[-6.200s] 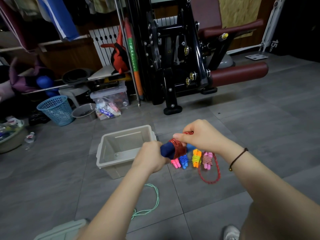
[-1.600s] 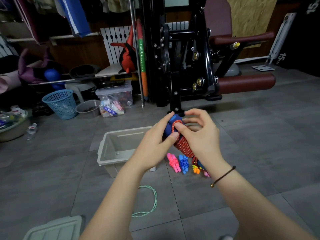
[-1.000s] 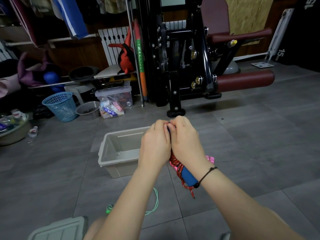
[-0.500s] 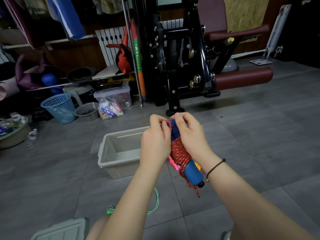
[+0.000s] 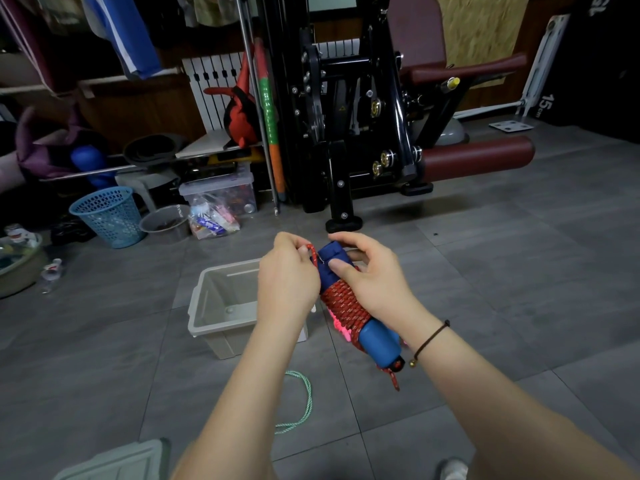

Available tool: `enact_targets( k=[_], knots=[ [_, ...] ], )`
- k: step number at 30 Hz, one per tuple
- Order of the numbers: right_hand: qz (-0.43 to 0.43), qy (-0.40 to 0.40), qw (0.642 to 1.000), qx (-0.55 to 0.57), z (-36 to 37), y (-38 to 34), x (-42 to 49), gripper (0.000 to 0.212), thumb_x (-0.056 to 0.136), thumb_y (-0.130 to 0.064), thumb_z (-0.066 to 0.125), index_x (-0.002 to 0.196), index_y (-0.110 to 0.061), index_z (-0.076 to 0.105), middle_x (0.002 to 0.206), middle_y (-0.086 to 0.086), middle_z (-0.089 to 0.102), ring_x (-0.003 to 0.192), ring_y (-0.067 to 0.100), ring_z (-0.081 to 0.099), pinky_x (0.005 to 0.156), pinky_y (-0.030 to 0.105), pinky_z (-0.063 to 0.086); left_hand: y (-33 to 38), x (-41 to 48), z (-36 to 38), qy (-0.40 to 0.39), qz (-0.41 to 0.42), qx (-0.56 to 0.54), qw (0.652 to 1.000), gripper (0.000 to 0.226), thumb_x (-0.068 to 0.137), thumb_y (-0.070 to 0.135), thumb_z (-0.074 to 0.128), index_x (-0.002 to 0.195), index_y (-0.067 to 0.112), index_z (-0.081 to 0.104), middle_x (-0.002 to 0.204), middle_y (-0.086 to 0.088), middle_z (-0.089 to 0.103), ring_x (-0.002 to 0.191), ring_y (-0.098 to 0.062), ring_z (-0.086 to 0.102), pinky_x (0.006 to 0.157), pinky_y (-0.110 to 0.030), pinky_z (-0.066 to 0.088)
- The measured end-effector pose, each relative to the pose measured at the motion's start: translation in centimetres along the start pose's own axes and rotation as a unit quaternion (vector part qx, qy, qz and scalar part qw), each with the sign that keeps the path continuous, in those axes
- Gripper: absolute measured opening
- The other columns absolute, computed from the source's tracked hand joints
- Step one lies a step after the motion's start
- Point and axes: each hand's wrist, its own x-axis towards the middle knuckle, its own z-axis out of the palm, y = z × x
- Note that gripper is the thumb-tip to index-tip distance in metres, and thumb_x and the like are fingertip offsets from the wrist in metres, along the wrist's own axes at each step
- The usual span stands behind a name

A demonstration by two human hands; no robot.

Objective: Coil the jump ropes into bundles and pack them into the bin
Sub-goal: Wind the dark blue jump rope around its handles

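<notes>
We held the red jump rope bundle [image 5: 341, 303] in the air in front of us, its blue handles tilted from eleven o'clock down to five o'clock and the red cord wound tightly round their middle. Our right grip [image 5: 367, 271] curled round the upper handle, thumb pressed on its blue cloth. Our left grip [image 5: 287, 271] pinched a short loop of red cord [image 5: 311, 251] just beside the top of that handle. A frayed red end [image 5: 394, 381] hung below the lower handle.

The bin [image 5: 207, 306] stood open on the grey floor at nine o'clock from the bundle, partly behind our left forearm. A pink bundle [image 5: 337, 328] showed on the floor behind the red one. A loose green rope [image 5: 304, 400] lay at six o'clock from the bin, and a grey lid [image 5: 114, 459] at seven o'clock, near the frame's bottom edge.
</notes>
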Motion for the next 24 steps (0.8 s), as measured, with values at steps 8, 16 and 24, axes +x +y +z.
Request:
enact_targets(
  k=[8,16,24],
  knots=[
    [0.016,0.03,0.997,0.068,0.1,-0.1,0.0,0.043,0.084,-0.014,0.067,0.122,-0.03,0.056,0.12,-0.007,0.062,0.107,0.003,0.059,0.093,0.026,0.051,-0.4,0.3,-0.2,0.034,0.054,-0.137,0.988,0.013,0.089,0.013,0.057,0.095,0.022,0.048,0.068,0.002,0.066,0.052,-0.002,0.055,0.05,-0.008,0.039],
    [0.057,-0.07,0.994,0.054,-0.3,-0.1,-0.5,0.036,0.082,-0.034,0.067,0.115,-0.036,0.053,0.101,-0.007,0.067,0.092,0.013,0.066,0.086,0.04,0.055,-0.8,0.5,0.2,-0.038,0.095,-0.211,0.972,0.031,0.089,-0.001,0.052,0.078,0.026,0.062,0.075,0.01,0.067,0.07,-0.006,0.062,0.061,-0.023,0.053],
    [0.106,-0.081,0.989,-0.069,-1.5,0.6,-0.8,0.042,0.061,-0.053,0.078,0.088,-0.025,0.063,0.083,-0.005,0.07,0.078,0.01,0.066,0.07,0.027,0.053,-2.6,1.1,-1.9,-0.277,0.058,-0.168,0.944,0.037,0.083,-0.003,0.064,0.104,0.027,0.07,0.1,0.005,0.073,0.095,-0.005,0.068,0.084,-0.023,0.054]
  ],
)
